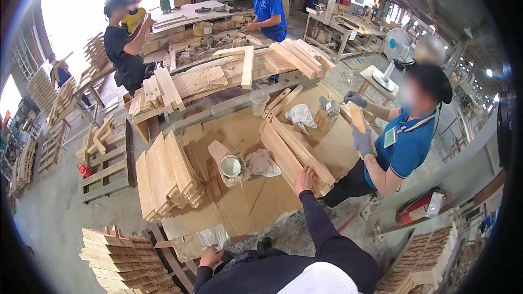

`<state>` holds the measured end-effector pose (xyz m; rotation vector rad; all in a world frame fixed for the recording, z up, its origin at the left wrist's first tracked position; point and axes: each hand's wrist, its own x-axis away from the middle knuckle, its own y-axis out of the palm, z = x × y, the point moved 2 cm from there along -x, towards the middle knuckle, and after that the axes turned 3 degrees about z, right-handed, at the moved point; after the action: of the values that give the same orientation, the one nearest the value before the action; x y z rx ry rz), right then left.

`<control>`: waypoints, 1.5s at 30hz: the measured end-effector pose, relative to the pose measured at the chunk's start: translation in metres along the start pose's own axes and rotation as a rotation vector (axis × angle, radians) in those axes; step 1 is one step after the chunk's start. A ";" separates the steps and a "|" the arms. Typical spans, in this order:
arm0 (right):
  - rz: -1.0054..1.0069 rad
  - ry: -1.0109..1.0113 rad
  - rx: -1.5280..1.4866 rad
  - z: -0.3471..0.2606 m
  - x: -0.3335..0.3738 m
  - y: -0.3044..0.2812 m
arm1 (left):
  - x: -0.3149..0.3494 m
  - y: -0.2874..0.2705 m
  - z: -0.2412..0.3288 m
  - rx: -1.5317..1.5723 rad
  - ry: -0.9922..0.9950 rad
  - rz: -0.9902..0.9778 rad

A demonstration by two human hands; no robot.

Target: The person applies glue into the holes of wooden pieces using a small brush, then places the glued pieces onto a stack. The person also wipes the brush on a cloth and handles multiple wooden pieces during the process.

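Observation:
My right hand (305, 179) is on the near end of a pale wooden plank (280, 149), its fingers bent over the wood. That plank lies in a small stack beside another long plank (305, 152) on the cardboard-covered table. Low at the table's near edge, my left hand (210, 256) has its fingers loosely apart and nothing visible in them. Close to it lies a crumpled clear plastic piece (214, 237). Between the stacks, a tub of pale material (230, 166) sits on a wood block, with a crumpled rag (262, 163) beside it.
A stack of planks (166, 174) covers the table's left side. Across on the right, a gloved co-worker (406, 147) holds a wood piece (357, 118). A white cloth (300, 117) and a cup (259, 102) stand farther back. Slats (128, 261) are piled below left.

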<state>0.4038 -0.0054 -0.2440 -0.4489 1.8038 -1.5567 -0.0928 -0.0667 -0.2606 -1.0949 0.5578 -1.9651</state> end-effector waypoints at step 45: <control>-0.210 0.380 -0.887 0.195 0.363 -0.244 | 0.065 0.093 0.360 0.821 0.388 -1.176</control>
<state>0.2436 -0.4386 -0.1173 -0.8011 2.7935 -0.9149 0.2331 -0.1722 -0.1025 -0.4710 -0.9075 -2.9666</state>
